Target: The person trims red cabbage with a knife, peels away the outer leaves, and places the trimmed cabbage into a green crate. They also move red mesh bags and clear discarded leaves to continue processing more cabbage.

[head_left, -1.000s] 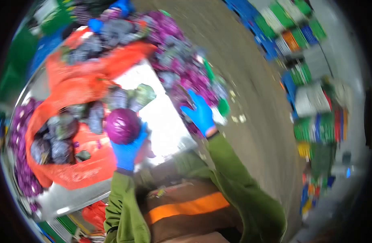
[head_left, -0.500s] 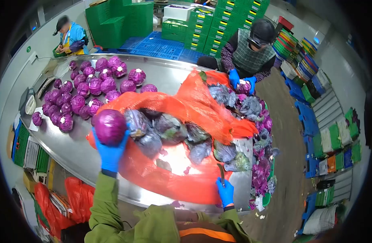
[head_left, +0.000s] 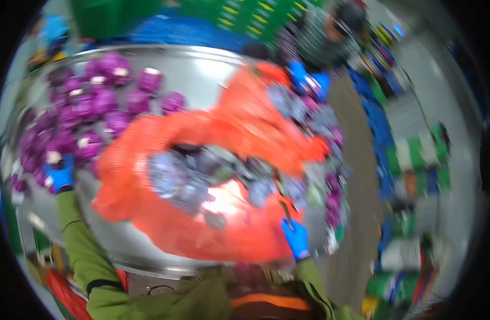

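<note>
My left hand [head_left: 61, 174], in a blue glove, reaches over the left side of the table, against a pile of trimmed red cabbages [head_left: 103, 101]. A red cabbage with a pale cut stem lies right at its fingers; blur hides whether they grip it. My right hand [head_left: 295, 238], also gloved in blue, is closed round a small knife [head_left: 285, 210], its blade pointing away from me. Ahead of that hand, untrimmed cabbages [head_left: 170, 173] with dull outer leaves lie in an opened orange mesh sack [head_left: 165, 130].
A steel table [head_left: 197, 69] carries the sack and cabbages. Across it, a co-worker [head_left: 330, 42] in blue gloves handles a cabbage. Loose leaves [head_left: 333, 200] heap at the right edge. Green crates [head_left: 245, 16] stand behind; another person [head_left: 53, 34] is at far left.
My left hand has swung left from the sack to the pile, carrying a red cabbage there. My right hand keeps the knife and has shifted slightly. The whole view has turned and blurred.
</note>
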A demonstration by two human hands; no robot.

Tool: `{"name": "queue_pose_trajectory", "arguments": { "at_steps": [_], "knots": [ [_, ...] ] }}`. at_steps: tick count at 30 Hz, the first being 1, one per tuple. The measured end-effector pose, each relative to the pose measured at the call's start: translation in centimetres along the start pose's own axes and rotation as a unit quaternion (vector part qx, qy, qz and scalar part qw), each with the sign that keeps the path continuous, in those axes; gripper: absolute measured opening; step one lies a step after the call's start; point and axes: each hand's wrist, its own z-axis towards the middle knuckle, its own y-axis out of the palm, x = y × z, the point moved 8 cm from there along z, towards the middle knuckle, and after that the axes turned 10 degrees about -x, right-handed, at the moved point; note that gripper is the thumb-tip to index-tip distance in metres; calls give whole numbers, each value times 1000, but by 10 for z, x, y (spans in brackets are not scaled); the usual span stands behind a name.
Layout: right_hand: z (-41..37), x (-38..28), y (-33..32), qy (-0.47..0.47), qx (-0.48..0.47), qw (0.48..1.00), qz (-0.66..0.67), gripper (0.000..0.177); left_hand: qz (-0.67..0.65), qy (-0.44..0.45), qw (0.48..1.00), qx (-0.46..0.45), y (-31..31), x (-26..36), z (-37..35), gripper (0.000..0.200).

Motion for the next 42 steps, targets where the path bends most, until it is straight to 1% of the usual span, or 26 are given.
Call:
{"name": "queue_pose_trajectory", "arguments": {
  "at_steps": [1, 3, 8, 10, 11, 12, 13, 14, 15, 16, 17, 18, 19, 21, 22, 23, 25, 27, 29, 31, 33, 35, 37, 38, 41, 42],
  "knots": [
    [-6, 9, 0, 23, 5, 1000, -13, 30, -207, -52, 977, -17, -4, 3, 17, 56],
    [-19, 0, -4, 17, 19, 999, -20, 28, -629, -149, 763, 1, 8, 23, 56, 56],
    [-30, 31, 0, 51, 47, 997, 29, 30, -725, -180, 635, -197, 228, 310, -15, 23],
    [-34, 33, 1, 53, 40, 997, 48, 29, -708, -201, 637, -229, 288, 340, -65, 31],
    [-37, 33, 0, 54, 41, 996, 52, 29, -525, -175, 755, -352, 325, 324, -109, 19],
    [-40, 31, 0, 43, 40, 996, 70, 29, -309, -135, 826, -452, 360, 311, -146, 47],
    [-43, 31, -2, 31, 41, 995, 87, 28, -3, 58, 765, -641, 408, 383, -223, 45],
    [-46, 32, -3, 32, 46, 994, 90, 28, -337, -271, 637, -638, 442, 379, -274, 42],
    [-49, 36, -3, 44, 38, 994, 89, 29, -364, -420, 546, -626, 471, 373, -317, 36],
    [-51, 40, -5, 55, 31, 994, 88, 29, -286, -419, 601, -618, 501, 323, -345, 40],
    [-55, 40, -11, 55, 38, 994, 91, 29, -142, -271, 675, -672, 537, 308, -357, 51],
    [-62, 41, -17, 53, 47, 993, 94, 29, -49, -29, 760, -647, 577, 281, -359, 44],
    [-69, 45, -23, 52, 56, 992, 97, 29, 42, 79, 834, -544, 589, 320, -339, 43],
    [-83, 68, -32, 63, 79, 988, 118, 29, 219, 257, 856, -392, 628, 345, -317, 35],
    [-91, 81, -35, 75, 94, 983, 138, 29, 314, 83, 795, -513, 653, 338, -306, 37],
    [-99, 91, -38, 77, 99, 982, 142, 29, 422, 117, 751, -495, 674, 328, -298, 46],
    [-117, 113, -48, 106, 127, 975, 151, 30, 200, 115, 818, -527, 720, 241, -279, 54],
    [-127, 119, -55, 132, 121, 976, 125, 31, 284, 81, 811, -505, 726, 246, -273, 58],
    [-137, 131, -54, 200, 115, 960, 159, 33, 281, 183, 818, -467, 720, 270, -302, 69],
    [-133, 135, -49, 179, 118, 964, 156, 33, 364, 226, 845, -321, 659, 352, -342, 69],
    [-123, 144, -41, 157, 121, 969, 146, 34, 399, 191, 793, -418, 623, 416, -387, 71],
    [-102, 153, -26, 107, 100, 967, 208, 35, 299, 290, 793, -444, 586, 446, -456, 59],
    [-89, 136, -35, 128, 91, 967, 199, 36, 8, 274, 782, -559, 555, 445, -508, 39],
    [-85, 127, -43, 130, 95, 963, 216, 36, 6, 275, 781, -561, 541, 442, -513, 39],
    [-84, 117, -52, 147, 101, 936, 302, 33, -108, 53, 890, -440, 512, 392, -482, 18],
    [-80, 122, -47, 122, 106, 928, 336, 33, -140, -132, 892, -409, 511, 390, -467, 12]
  ]
}}
